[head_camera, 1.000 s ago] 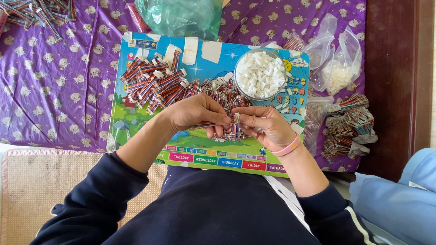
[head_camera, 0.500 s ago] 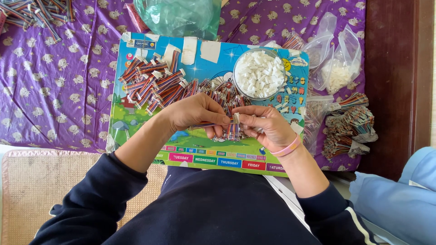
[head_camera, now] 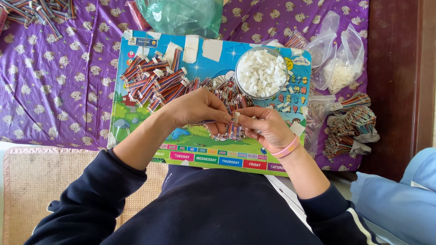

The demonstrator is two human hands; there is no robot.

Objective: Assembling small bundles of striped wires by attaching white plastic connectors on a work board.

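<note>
— How are the hands set?

— The left hand (head_camera: 200, 109) reaches in with bent wrist, fingers pinched shut on a striped ribbon wire (head_camera: 206, 121). The right hand (head_camera: 265, 127), a pink band at its wrist, meets it fingertip to fingertip, thumb and forefinger closed on a small white connector (head_camera: 236, 117) at the wire's end.

— And the containers?

— Beyond the left hand lies a heap of striped wires (head_camera: 154, 81) on a colourful picture board (head_camera: 136, 118). Just beyond the right hand stands a round clear tub (head_camera: 260, 72) full of white connectors. Right of it, clear bags (head_camera: 338, 63) hold more.

— Any labels?

— Coloured rectangular tags line the board's near edge, below both hands.
</note>
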